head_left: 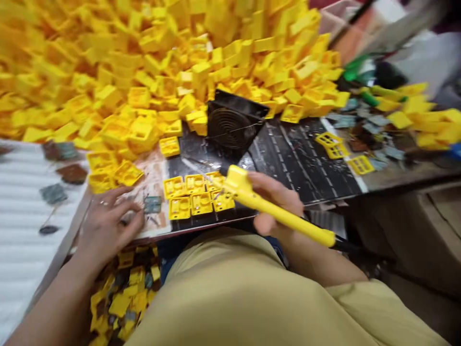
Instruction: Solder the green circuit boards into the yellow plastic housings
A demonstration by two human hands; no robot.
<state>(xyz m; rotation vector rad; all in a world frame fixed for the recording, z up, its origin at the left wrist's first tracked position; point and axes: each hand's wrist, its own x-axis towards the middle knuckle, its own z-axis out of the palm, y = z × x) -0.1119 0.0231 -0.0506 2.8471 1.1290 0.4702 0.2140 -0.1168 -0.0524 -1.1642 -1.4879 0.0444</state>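
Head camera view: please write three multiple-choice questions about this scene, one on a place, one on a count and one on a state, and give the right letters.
1. Where is the black fan?
A. On the person's lap
B. On the dark mat, against the big yellow pile
C. On the white ribbed sheet

2. How many yellow plastic frames lie in the tidy group nearest the person?
A. Three
B. Four
C. Six

3. What is the right hand doing?
A. Gripping a yellow soldering iron
B. Lying open and empty
C. Pressing on the fan

Answers:
1. B: the fan sits on the mat at the pile's edge.
2. C: they form two rows of three.
3. A: the handle lies in its grip.
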